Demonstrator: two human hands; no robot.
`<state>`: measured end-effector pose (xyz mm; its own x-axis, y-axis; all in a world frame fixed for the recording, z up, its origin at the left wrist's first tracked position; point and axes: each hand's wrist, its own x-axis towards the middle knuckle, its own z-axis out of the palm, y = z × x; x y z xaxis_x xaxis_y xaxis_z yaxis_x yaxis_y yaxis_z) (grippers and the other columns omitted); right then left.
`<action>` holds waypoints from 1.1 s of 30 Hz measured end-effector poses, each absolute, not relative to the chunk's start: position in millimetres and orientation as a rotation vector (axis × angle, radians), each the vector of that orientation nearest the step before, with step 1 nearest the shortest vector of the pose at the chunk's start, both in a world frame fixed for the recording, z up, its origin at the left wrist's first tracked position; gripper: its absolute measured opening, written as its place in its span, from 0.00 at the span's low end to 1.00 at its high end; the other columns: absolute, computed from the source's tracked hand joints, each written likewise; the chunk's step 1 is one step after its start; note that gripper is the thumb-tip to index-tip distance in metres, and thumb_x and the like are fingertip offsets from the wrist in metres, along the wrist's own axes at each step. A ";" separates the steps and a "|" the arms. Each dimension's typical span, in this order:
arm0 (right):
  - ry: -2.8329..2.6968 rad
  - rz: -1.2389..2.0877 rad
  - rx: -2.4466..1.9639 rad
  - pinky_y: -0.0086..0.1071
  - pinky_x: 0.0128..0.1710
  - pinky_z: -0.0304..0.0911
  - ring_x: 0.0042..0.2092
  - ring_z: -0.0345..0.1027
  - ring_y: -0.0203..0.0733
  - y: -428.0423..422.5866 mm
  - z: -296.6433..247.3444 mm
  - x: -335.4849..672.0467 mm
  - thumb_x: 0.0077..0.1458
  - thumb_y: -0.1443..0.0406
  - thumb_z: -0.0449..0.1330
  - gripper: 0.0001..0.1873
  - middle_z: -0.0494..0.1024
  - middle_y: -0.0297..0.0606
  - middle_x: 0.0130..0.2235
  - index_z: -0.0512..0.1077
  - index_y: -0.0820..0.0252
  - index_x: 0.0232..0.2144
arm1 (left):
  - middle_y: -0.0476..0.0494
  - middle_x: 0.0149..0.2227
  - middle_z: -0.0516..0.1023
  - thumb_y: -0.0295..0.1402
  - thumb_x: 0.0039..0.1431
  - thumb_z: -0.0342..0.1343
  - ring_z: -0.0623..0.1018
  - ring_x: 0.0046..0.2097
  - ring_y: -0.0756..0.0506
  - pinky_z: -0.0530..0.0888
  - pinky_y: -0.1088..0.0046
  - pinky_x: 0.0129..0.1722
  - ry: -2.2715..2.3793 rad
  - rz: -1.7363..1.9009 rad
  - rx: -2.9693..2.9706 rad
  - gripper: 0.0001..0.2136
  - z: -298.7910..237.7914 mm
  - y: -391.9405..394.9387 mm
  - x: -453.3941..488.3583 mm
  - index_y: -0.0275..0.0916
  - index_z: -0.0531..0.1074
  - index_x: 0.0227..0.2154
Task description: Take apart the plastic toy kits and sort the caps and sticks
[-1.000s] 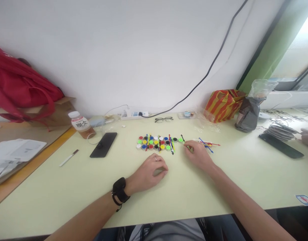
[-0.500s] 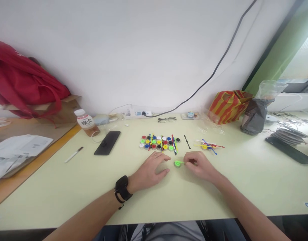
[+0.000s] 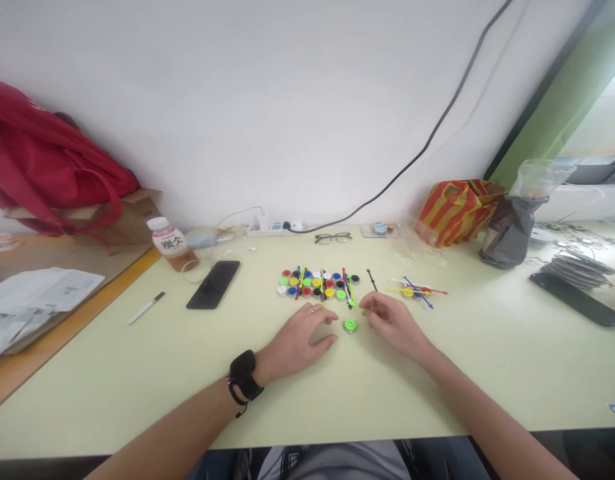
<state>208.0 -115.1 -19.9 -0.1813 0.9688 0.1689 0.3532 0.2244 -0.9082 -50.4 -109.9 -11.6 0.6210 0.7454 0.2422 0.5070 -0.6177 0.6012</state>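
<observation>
A block of small coloured round caps (image 3: 317,285) with coloured sticks laid across them sits mid-table. One green cap (image 3: 350,325) lies alone in front of it, between my hands. My left hand (image 3: 300,337) rests on the table just left of that cap, fingers loosely curled, holding nothing that I can see. My right hand (image 3: 390,323) is just right of the cap, its fingertips pinched on a thin green stick (image 3: 355,303) that points toward the block. A black stick (image 3: 371,279) lies beside the block. A loose pile of coloured sticks (image 3: 416,291) lies further right.
A black phone (image 3: 213,285), a white pen (image 3: 145,308) and a drink bottle (image 3: 168,244) are at the left. Glasses (image 3: 332,237) and a power strip (image 3: 275,228) lie by the wall. A striped bag (image 3: 455,208), a grey pouch (image 3: 510,230) and a second phone (image 3: 577,299) are at the right.
My right hand drew a green cap and stick from the block's right end toward me, then lifted the stick off the cap back toward the block. The left hand barely moved.
</observation>
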 end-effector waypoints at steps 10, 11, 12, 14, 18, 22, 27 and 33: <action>-1.594 1.410 -0.959 0.37 0.46 0.71 0.42 0.77 0.42 -121.5 -22.0 191.5 0.61 0.59 0.65 0.12 0.78 0.39 0.44 0.73 0.57 0.45 | 0.44 0.49 0.77 0.35 0.67 0.59 0.74 0.51 0.41 0.71 0.62 0.55 0.917 0.669 2.385 0.13 -7.8 -110.3 -47.8 0.49 0.76 0.53; -1.584 1.399 -0.971 0.37 0.46 0.71 0.43 0.77 0.42 -120.5 -22.7 192.1 0.60 0.59 0.67 0.13 0.78 0.39 0.44 0.74 0.57 0.45 | 0.44 0.49 0.77 0.35 0.67 0.59 0.74 0.51 0.41 0.71 0.62 0.55 0.908 0.661 2.384 0.13 -7.4 -110.2 -47.6 0.49 0.77 0.53; -1.585 1.381 -0.979 0.37 0.46 0.70 0.43 0.76 0.43 -119.5 -23.2 193.0 0.59 0.58 0.67 0.13 0.78 0.39 0.44 0.74 0.57 0.43 | 0.44 0.49 0.77 0.35 0.67 0.59 0.74 0.51 0.41 0.71 0.62 0.54 0.901 0.651 2.384 0.13 -7.1 -110.1 -47.4 0.49 0.77 0.53; -1.614 1.345 -0.988 0.36 0.45 0.70 0.42 0.75 0.42 -117.8 -22.5 195.0 0.60 0.57 0.66 0.12 0.78 0.39 0.41 0.76 0.58 0.40 | 0.44 0.48 0.77 0.36 0.67 0.59 0.73 0.51 0.41 0.71 0.62 0.54 0.899 0.645 2.374 0.11 -7.4 -109.6 -47.2 0.49 0.77 0.51; -1.724 1.262 -0.996 0.35 0.41 0.67 0.39 0.72 0.42 -119.3 -16.3 196.2 0.65 0.56 0.62 0.12 0.79 0.39 0.38 0.78 0.57 0.40 | 0.44 0.46 0.78 0.36 0.65 0.62 0.74 0.50 0.41 0.71 0.63 0.52 0.939 0.708 2.276 0.08 -9.5 -108.2 -46.7 0.44 0.77 0.46; -1.750 1.239 -0.949 0.36 0.43 0.67 0.43 0.72 0.44 -124.5 -14.0 192.0 0.66 0.56 0.60 0.13 0.80 0.42 0.44 0.78 0.56 0.44 | 0.47 0.38 0.77 0.36 0.66 0.61 0.74 0.39 0.46 0.72 0.70 0.40 0.913 0.755 2.067 0.06 -9.7 -107.5 -45.0 0.41 0.74 0.42; -1.728 1.218 -0.926 0.38 0.47 0.69 0.45 0.74 0.45 -126.9 -18.8 184.9 0.64 0.56 0.61 0.11 0.81 0.41 0.43 0.76 0.56 0.43 | 0.44 0.40 0.78 0.39 0.67 0.60 0.76 0.39 0.46 0.73 0.71 0.39 0.855 0.778 1.958 0.09 -8.7 -107.8 -41.7 0.40 0.77 0.44; -1.784 1.099 -1.018 0.35 0.42 0.69 0.41 0.74 0.43 -125.5 -23.7 183.6 0.64 0.59 0.60 0.08 0.81 0.40 0.40 0.75 0.56 0.40 | 0.43 0.41 0.80 0.41 0.67 0.60 0.78 0.41 0.45 0.75 0.69 0.43 0.890 0.800 1.992 0.11 -6.3 -108.9 -40.1 0.41 0.79 0.45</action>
